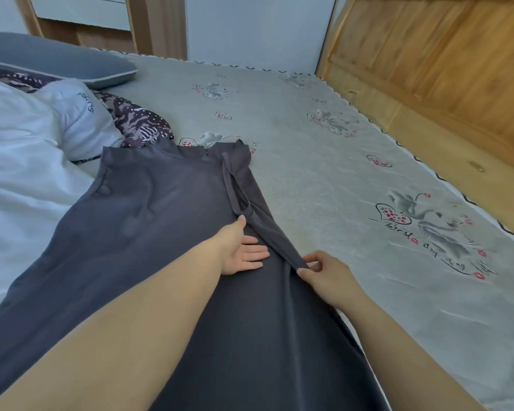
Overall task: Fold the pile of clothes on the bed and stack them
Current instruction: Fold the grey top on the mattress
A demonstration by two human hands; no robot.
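Observation:
A dark grey garment (pixel 161 209) lies spread lengthwise on the bed, its far end near the pile of clothes. Along its right side a narrow flap with a thin strap is folded over. My left hand (pixel 241 250) rests flat on the grey cloth beside that flap, palm turned up and fingers apart. My right hand (pixel 324 269) pinches the near corner of the folded flap between thumb and fingers. At the left lies the pile: a white garment (pixel 21 161) with dark lettering and a purple patterned cloth (pixel 137 120) under it.
The bed sheet (pixel 324 179) is grey with flower and heart prints. A grey pillow (pixel 51 60) lies at the far left. A wooden board (pixel 445 63) stands along the bed's right side, and a white wall with wooden furniture is behind.

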